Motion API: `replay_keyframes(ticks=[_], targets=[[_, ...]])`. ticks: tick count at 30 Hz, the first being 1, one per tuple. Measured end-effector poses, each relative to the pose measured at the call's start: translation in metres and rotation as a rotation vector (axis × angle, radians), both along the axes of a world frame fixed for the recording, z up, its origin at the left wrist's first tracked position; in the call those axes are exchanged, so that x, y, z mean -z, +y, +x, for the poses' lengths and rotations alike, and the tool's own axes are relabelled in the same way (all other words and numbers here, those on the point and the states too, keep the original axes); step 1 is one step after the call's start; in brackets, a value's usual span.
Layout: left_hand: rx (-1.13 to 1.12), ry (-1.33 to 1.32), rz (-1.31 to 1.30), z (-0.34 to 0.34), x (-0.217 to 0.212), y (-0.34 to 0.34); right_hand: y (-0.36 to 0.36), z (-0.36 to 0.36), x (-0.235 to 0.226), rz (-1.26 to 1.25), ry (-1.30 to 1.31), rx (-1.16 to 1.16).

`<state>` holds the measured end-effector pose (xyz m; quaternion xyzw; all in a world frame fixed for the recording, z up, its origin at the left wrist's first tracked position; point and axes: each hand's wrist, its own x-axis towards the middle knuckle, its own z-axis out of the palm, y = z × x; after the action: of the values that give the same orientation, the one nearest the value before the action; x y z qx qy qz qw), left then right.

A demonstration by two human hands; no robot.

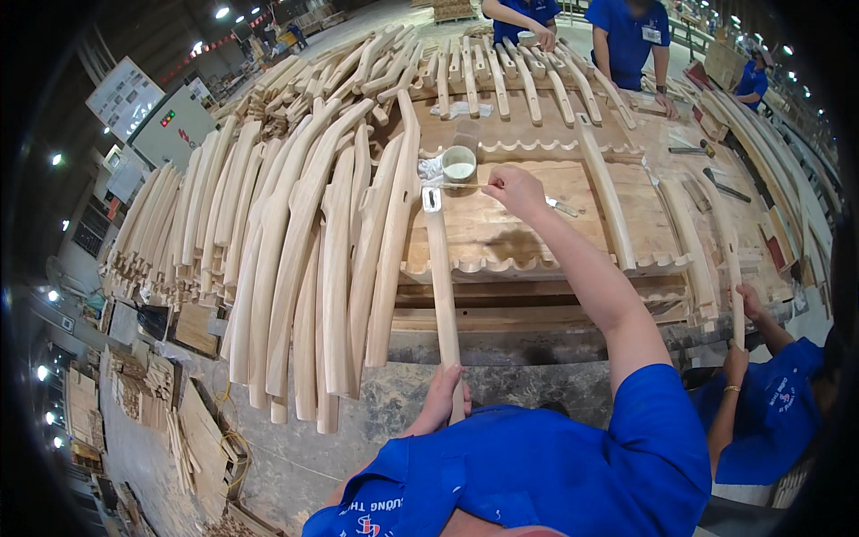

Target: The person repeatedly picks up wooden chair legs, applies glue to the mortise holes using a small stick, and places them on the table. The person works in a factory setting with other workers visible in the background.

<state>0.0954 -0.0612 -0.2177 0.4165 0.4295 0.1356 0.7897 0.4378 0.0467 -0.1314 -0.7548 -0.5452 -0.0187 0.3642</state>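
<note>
My left hand [441, 394] is wrapped round the near end of a pale wooden chair leg [443, 277]. The leg slants away from me over the table's edge, and its far end has a slot with white stuff round it. In a pinch, my right hand [514, 192] has a thin stick [472, 185], which points left across the front of a cup of white glue [459, 154]. The stick's tip is close to the leg's slotted end; whether it touches is too small to tell. A white rag [429, 170] lies beside the cup.
Many curved wooden legs [304, 197] are heaped at left, overhanging the table [528, 237]. Scalloped wooden strips [555, 148] cross it. Two hammers [727, 185] lie at right. Co-workers in blue shirts stand at the far side [631, 45] and at right [769, 412], the latter holding a wooden piece.
</note>
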Motion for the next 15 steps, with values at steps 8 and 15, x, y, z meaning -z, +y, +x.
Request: replay_keyframes(ticks=[8, 15], targets=[[0.011, 0.005, 0.035, 0.0001, 0.0044, -0.0004, 0.0033, -0.0042, 0.0011, 0.112, -0.045, 0.011], [0.019, 0.001, 0.029, 0.0006, 0.0010, -0.0002, 0.0011, -0.0015, 0.0087, 0.162, -0.047, -0.047]])
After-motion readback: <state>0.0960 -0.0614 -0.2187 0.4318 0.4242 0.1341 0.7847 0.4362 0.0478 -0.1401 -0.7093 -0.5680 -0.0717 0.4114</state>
